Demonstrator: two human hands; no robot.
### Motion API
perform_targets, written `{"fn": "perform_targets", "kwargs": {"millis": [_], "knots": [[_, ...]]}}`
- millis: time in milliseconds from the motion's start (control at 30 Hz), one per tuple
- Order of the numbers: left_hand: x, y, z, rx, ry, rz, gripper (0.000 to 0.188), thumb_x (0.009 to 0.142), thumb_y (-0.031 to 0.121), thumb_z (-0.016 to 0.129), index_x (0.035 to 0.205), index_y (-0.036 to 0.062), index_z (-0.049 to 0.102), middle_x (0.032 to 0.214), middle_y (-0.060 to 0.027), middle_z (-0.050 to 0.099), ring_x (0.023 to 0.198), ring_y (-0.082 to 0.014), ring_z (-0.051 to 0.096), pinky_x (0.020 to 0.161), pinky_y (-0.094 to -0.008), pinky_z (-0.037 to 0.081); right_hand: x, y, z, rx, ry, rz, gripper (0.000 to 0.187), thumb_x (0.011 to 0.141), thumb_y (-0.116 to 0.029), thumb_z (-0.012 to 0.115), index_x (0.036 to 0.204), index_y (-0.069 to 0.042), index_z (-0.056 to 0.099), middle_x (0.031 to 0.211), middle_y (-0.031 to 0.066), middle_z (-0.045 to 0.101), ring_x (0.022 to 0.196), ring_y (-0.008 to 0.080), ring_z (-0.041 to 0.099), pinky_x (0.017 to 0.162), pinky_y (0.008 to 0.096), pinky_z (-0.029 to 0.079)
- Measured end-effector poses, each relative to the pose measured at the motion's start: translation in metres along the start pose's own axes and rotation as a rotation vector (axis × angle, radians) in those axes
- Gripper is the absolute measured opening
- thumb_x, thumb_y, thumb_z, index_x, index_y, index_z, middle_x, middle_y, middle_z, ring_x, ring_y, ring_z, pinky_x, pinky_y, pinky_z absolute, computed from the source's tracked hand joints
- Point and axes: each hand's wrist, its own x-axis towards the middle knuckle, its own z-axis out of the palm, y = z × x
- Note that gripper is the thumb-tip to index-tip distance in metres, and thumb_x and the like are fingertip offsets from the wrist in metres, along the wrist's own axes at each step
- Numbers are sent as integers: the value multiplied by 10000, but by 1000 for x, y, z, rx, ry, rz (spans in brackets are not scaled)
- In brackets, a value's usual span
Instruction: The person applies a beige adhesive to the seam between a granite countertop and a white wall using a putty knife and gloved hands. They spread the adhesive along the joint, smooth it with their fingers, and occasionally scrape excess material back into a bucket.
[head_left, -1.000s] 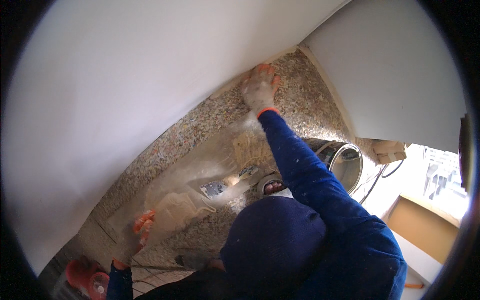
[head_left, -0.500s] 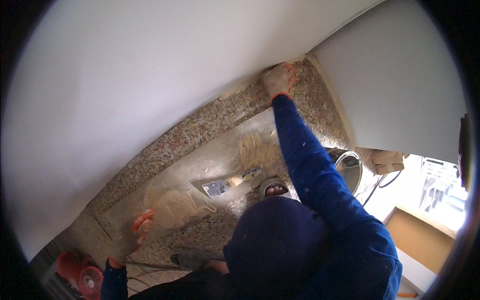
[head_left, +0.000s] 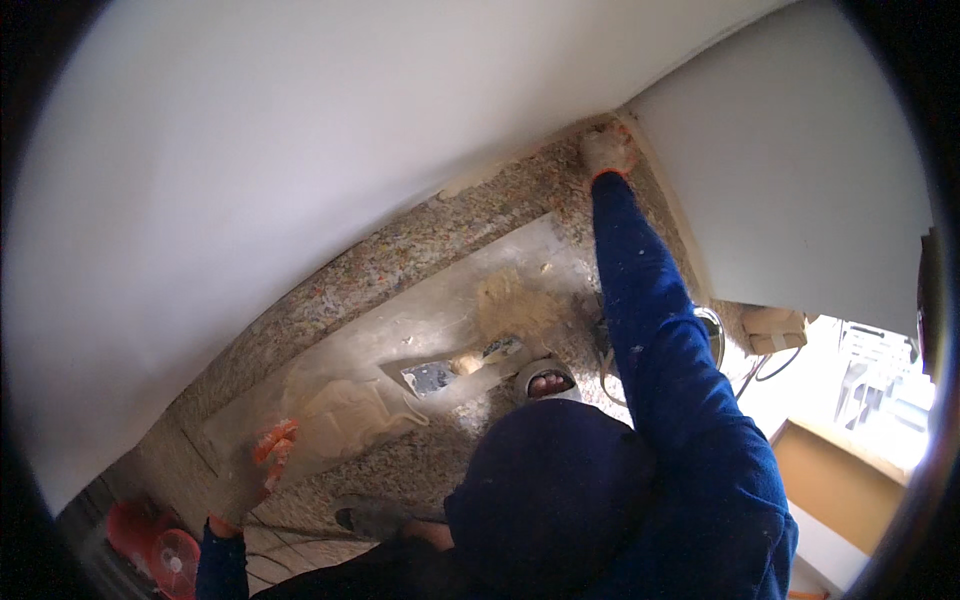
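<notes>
My right hand (head_left: 609, 152), in a pale, dusty glove with an orange cuff, is down on the speckled floor covering (head_left: 400, 238) close to the corner of two white walls. Its fingers look curled, and whatever they may hold is hidden. At the lower left my left hand (head_left: 255, 470), in a dusty glove with orange fingertips, hovers by the end of a pale translucent sheet (head_left: 420, 313). Those fingers are apart with nothing visible between them. A scraper (head_left: 430, 377) with a wide, smeared blade lies between the hands. Beside it is a flat, crumpled beige bag (head_left: 350, 415).
Tan powder (head_left: 520, 303) is scattered on the sheet. My sandalled foot (head_left: 548, 383) stands beside it. A round metal-rimmed bucket (head_left: 712, 335) sits partly behind my right arm, near a cardboard box (head_left: 773, 329) and cable. A red fan (head_left: 175, 562) stands at lower left.
My right hand and arm have moved right along the wall's foot, closer to the corner, and now cover more of the bucket. My left hand has barely shifted.
</notes>
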Motion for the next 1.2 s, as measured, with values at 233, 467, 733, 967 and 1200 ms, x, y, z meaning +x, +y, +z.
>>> {"fn": "perform_targets", "kwargs": {"millis": [233,467,733,967,1200], "knots": [[-13,-7,4,-820,118,-417,481,1070,329,465,1475,70,462,1398,-45,541,1166,-146,547,987,-267,437,-54,-45,-6,10,-326,-120,725,956,-377,488,1549,-11,288,1602,213,290,1440,459,298,1171,603,184],[5,17,1,-627,-10,-480,430,1078,244,422,1467,67,469,1435,-34,520,1128,-113,552,944,-222,440,-200,-102,-54,156,-533,-483,738,980,-402,422,1549,34,245,1615,240,238,1497,434,197,1210,567,148],[3,11,7,-24,85,-177,371,1052,129,486,1414,51,519,1320,-56,561,1145,-137,558,983,-243,429,-40,0,14,166,-85,16,681,915,-342,528,1516,-58,383,1507,169,462,1427,300,381,1186,460,253],[-1,16,3,-229,83,-309,444,1047,120,501,1480,58,426,1446,-74,506,1251,-143,528,1039,-254,412,38,20,32,130,-308,-32,683,902,-371,557,1509,-94,408,1522,175,416,1439,395,323,1172,523,243],[8,24,6,43,3,-161,383,1056,164,486,1423,57,518,1433,-70,528,1278,-176,524,1049,-298,408,-11,-11,18,72,-154,-74,658,866,-392,611,1423,-68,482,1377,164,481,1318,379,386,1082,502,324]]}}
